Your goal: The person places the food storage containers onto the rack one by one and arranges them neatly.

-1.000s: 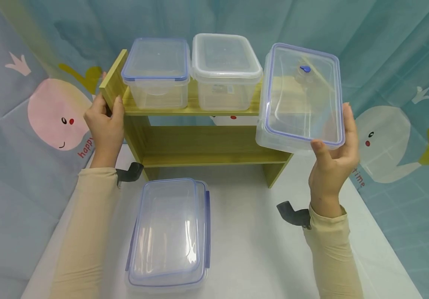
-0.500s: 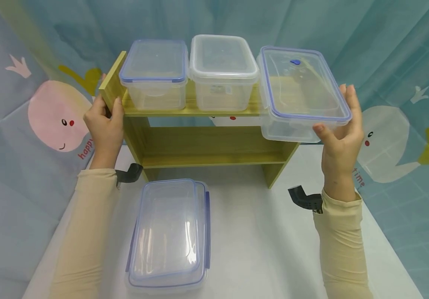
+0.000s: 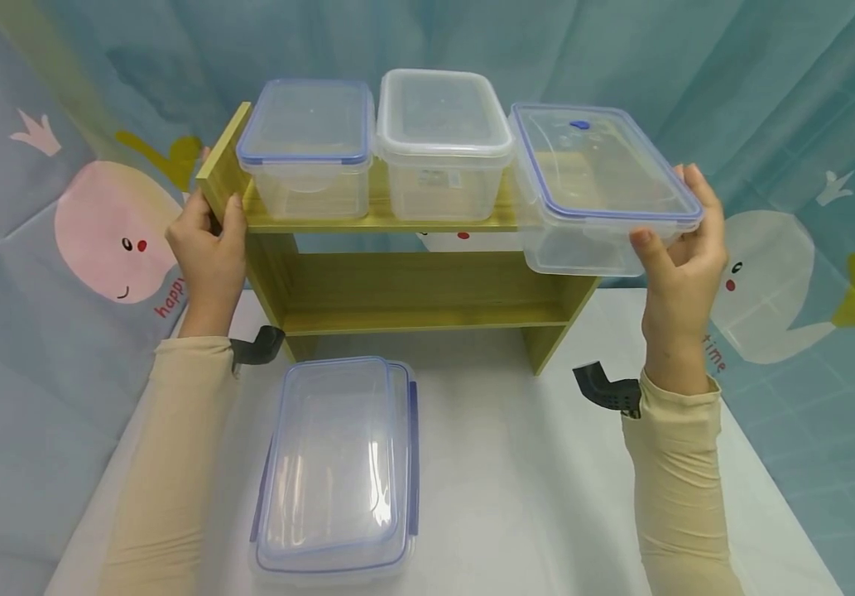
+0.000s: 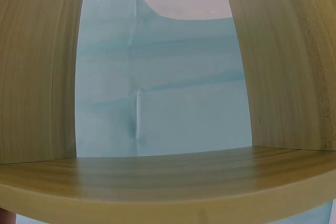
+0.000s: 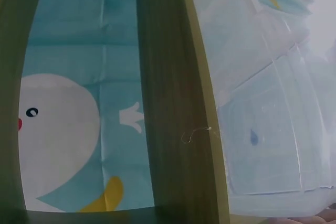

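Observation:
My left hand (image 3: 211, 257) grips the left side panel of a wooden two-tier shelf (image 3: 427, 290), thumb on the near side. With my right hand (image 3: 684, 277) I hold a clear plastic food container (image 3: 606, 178) by its right end, thumb at the front edge. Its lid has a blue rim and a small blue valve. It overlaps the right end of the top board, its front sticking out past the edge. Next to it stand a white-lidded container (image 3: 445, 124) and a blue-rimmed container (image 3: 308, 132). The right wrist view shows the held container (image 5: 268, 145) beside the wood.
A large flat container (image 3: 338, 463) with blue side clips lies on the white table (image 3: 494, 472) in front of the shelf. Behind hangs a blue curtain (image 3: 472, 33) with cartoon prints. The lower board (image 3: 420, 318) of the shelf shows below.
The right hand has brought its container from a steep tilt to nearly level, lowering it against the top board's right end, close beside the white-lidded one. The left hand keeps its grip.

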Motion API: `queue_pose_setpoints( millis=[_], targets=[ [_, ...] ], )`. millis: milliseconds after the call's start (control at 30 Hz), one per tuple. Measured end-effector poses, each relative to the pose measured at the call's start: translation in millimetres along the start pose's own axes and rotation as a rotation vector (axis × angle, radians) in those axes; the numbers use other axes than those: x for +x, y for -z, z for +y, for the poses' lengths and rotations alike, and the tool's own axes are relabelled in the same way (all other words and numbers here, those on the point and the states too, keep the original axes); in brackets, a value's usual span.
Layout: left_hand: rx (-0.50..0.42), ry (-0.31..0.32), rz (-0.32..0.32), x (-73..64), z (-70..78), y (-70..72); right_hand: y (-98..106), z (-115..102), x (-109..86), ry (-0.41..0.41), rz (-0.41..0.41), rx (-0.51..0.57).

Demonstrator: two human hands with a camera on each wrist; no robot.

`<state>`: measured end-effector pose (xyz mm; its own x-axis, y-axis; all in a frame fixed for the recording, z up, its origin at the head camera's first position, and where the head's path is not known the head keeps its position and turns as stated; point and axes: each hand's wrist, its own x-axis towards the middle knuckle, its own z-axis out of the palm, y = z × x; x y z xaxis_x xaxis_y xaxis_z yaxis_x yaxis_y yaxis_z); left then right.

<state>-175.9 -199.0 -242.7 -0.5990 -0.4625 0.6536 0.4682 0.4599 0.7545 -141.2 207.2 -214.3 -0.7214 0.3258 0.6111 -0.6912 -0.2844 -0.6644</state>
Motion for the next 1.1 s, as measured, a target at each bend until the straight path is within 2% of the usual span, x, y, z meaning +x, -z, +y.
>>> queue_pose_setpoints(
  millis=[167,367,500,633,867,1100],
  targets=[
    [-0.043,-0.01,-0.018,0.0,1.1,-1.2,4.5,-0.7,-2.0,-0.022,0.046,0.014],
    [0.002,-0.015,0.007,-1.5,2.3,-2.7,9.8,-3.7,-6.0,0.001,0.065,0.004],
    [0.001,-0.013,0.001,-2.1,3.6,-2.8,16.5,-5.1,-13.7,0.04,0.052,-0.052],
    [-0.026,-0.016,-0.003,-1.2,4.6,-3.1,22.2,-4.1,-21.5,0.045,0.039,-0.117],
    [0.007,-0.044,0.006,-2.4,5.8,-0.2,20.5,2.1,-23.8,0.066,0.063,-0.131],
    [-0.003,-0.025,0.017,-3.1,3.5,4.0,15.5,10.2,-18.4,0.044,0.068,-0.156]
  ],
)
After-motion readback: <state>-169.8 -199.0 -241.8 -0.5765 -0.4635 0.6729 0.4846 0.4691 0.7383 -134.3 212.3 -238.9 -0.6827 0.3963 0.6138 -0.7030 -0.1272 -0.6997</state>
